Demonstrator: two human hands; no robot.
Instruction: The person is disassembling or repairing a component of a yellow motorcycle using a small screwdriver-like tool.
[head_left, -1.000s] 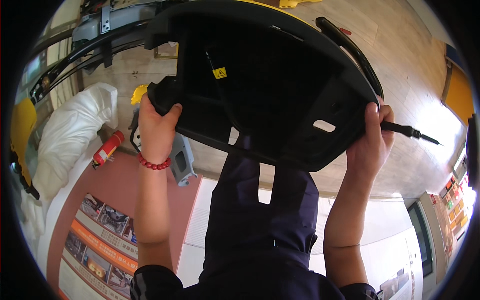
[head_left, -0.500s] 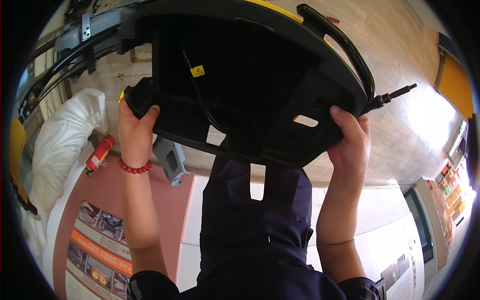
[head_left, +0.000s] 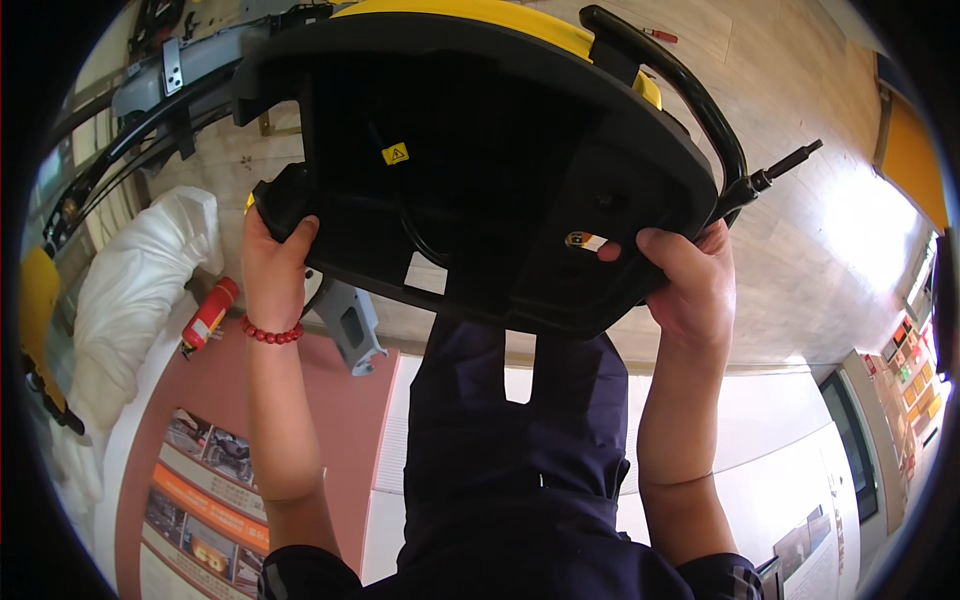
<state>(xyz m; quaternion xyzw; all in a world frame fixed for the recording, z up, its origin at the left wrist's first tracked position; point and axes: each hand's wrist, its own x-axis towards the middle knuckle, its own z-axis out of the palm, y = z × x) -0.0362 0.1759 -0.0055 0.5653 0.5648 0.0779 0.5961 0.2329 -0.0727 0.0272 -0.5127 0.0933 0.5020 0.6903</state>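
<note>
Both hands hold a large black moulded plastic cover point(head_left: 450, 200), hollow side facing me, with a yellow outer shell point(head_left: 480, 15) showing along its far edge. My left hand point(head_left: 278, 245) is closed on a black projection at the left end, thumb on top. At the right corner my right hand point(head_left: 695, 275) grips the rim, and a fingertip shows through the oblong slot beside it. Inside the cover are a yellow warning tag point(head_left: 396, 153) and a black cable point(head_left: 420, 240). A dark stepped shaft point(head_left: 785, 168) sticks out beyond my right hand; its root is hidden.
A curved black tube point(head_left: 690, 85) runs behind the cover's right side. On the left are grey metal framework point(head_left: 150, 90), a white plastic-wrapped bundle point(head_left: 140, 260) and a red fire extinguisher point(head_left: 210, 315). A grey bracket point(head_left: 350, 325) stands below the cover. A red-handled tool point(head_left: 660, 35) lies on the floor.
The cover has tilted and shifted slightly left, showing more yellow shell at the far edge. My right hand has moved a little left, and its fingertip now shows in the slot.
</note>
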